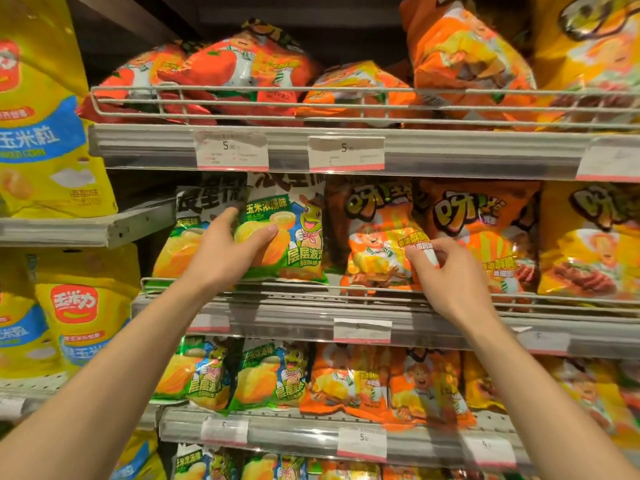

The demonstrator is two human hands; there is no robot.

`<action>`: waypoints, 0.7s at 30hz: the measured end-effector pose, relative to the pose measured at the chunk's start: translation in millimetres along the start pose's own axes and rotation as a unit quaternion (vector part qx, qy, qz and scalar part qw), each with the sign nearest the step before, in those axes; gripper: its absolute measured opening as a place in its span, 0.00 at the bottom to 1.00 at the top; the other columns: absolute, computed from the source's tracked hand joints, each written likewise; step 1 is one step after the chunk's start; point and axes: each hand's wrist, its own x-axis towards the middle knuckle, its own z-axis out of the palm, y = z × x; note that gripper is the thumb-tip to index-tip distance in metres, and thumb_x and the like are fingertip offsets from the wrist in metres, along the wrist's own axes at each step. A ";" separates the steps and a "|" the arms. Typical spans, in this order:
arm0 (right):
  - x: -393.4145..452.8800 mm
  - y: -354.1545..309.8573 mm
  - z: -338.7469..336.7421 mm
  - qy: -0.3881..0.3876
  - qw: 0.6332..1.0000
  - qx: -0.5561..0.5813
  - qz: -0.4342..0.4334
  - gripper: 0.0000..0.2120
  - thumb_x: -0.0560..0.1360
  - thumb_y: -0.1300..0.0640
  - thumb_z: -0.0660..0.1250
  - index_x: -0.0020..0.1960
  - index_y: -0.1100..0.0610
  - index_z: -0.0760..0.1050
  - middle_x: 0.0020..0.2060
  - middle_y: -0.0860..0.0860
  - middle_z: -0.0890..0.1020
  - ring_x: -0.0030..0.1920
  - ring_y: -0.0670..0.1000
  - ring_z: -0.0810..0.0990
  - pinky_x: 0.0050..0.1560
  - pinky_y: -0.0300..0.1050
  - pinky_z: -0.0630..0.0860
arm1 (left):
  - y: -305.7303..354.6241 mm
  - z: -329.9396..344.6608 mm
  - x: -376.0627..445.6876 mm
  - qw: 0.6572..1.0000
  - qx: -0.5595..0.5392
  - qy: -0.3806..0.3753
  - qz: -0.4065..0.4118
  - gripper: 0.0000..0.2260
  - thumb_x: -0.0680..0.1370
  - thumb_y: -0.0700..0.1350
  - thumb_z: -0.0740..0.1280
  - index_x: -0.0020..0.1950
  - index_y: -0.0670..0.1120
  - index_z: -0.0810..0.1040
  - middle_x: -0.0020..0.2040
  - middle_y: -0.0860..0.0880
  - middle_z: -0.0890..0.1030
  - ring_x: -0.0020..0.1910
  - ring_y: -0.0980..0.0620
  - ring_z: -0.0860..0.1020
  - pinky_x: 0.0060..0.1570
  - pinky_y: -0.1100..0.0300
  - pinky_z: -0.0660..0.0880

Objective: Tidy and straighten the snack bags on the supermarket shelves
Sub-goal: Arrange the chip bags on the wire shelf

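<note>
On the middle shelf a green snack bag with a frog figure stands upright behind the wire rail. My left hand grips its left edge, thumb across the front. To its right stands an orange bag with a chef figure. My right hand pinches the right edge of that orange bag with thumb and fingertips. A second green bag leans behind my left hand, partly hidden.
Red and orange bags lie piled on the top shelf behind a wire rail. More green and orange bags fill the shelf below. Large yellow corn bags stand on the left unit. Price tags line the shelf edges.
</note>
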 end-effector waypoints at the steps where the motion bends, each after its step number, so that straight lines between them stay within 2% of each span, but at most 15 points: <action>1: -2.2 1.0 3.2 0.010 1.000 -0.003 0.005 0.20 0.80 0.40 0.65 0.59 0.55 0.80 0.55 0.54 0.84 0.57 0.58 0.81 0.54 0.54 0.77 | -2.0 1.7 2.1 1.000 0.012 -0.010 -0.004 0.39 0.76 0.61 0.72 0.81 0.45 0.62 0.74 0.46 0.74 0.69 0.45 0.76 0.69 0.46 0.73; 3: -7.0 3.2 8.1 0.031 0.999 -0.004 0.009 0.21 0.80 0.40 0.65 0.61 0.56 0.79 0.54 0.55 0.84 0.55 0.59 0.81 0.52 0.53 0.75 | -5.3 6.5 2.8 0.999 0.038 -0.025 0.001 0.36 0.77 0.61 0.70 0.79 0.45 0.64 0.73 0.44 0.76 0.69 0.43 0.76 0.70 0.44 0.72; 7: -13.3 5.3 15.3 0.055 0.998 -0.024 0.000 0.22 0.81 0.41 0.64 0.62 0.58 0.78 0.50 0.56 0.84 0.52 0.61 0.81 0.46 0.49 0.70 | -5.7 17.9 -3.2 0.990 0.135 -0.022 0.037 0.33 0.81 0.63 0.64 0.80 0.48 0.60 0.68 0.43 0.78 0.67 0.40 0.76 0.65 0.48 0.73; 13: -10.5 5.7 15.4 0.017 0.996 -0.086 -0.031 0.22 0.82 0.42 0.62 0.64 0.59 0.77 0.50 0.60 0.85 0.53 0.65 0.82 0.42 0.50 0.68 | -8.9 27.5 -7.1 0.968 0.231 -0.088 0.039 0.33 0.84 0.61 0.56 0.82 0.41 0.55 0.74 0.39 0.72 0.71 0.39 0.72 0.68 0.45 0.70; 15: -9.7 8.6 14.2 -0.008 0.994 -0.106 -0.037 0.22 0.83 0.42 0.61 0.63 0.59 0.77 0.47 0.60 0.85 0.51 0.65 0.82 0.41 0.50 0.68 | -8.6 28.1 -10.0 0.965 0.245 -0.073 0.062 0.32 0.85 0.59 0.57 0.82 0.41 0.55 0.75 0.38 0.69 0.72 0.39 0.70 0.70 0.45 0.69; 17: -11.0 10.0 13.1 -0.017 0.991 -0.127 -0.045 0.22 0.83 0.41 0.60 0.62 0.59 0.78 0.45 0.59 0.84 0.49 0.64 0.82 0.39 0.50 0.68 | -7.6 30.5 -16.7 0.957 0.260 -0.018 0.125 0.30 0.84 0.56 0.60 0.81 0.43 0.57 0.77 0.38 0.65 0.75 0.39 0.65 0.74 0.44 0.65; 19: -15.1 12.1 8.2 0.023 0.988 -0.132 -0.072 0.22 0.82 0.42 0.62 0.65 0.58 0.77 0.51 0.57 0.84 0.52 0.61 0.81 0.45 0.51 0.73 | -5.6 35.3 -23.4 0.944 0.269 0.026 0.189 0.28 0.83 0.54 0.63 0.81 0.45 0.61 0.77 0.38 0.64 0.76 0.39 0.64 0.73 0.42 0.66; 21: -18.1 16.6 0.8 0.111 0.977 -0.143 -0.116 0.18 0.81 0.45 0.65 0.63 0.57 0.78 0.58 0.56 0.79 0.58 0.59 0.76 0.52 0.51 0.72 | -4.1 42.0 -27.5 0.939 0.276 0.029 0.205 0.28 0.83 0.56 0.63 0.80 0.49 0.64 0.78 0.38 0.63 0.77 0.39 0.62 0.73 0.41 0.66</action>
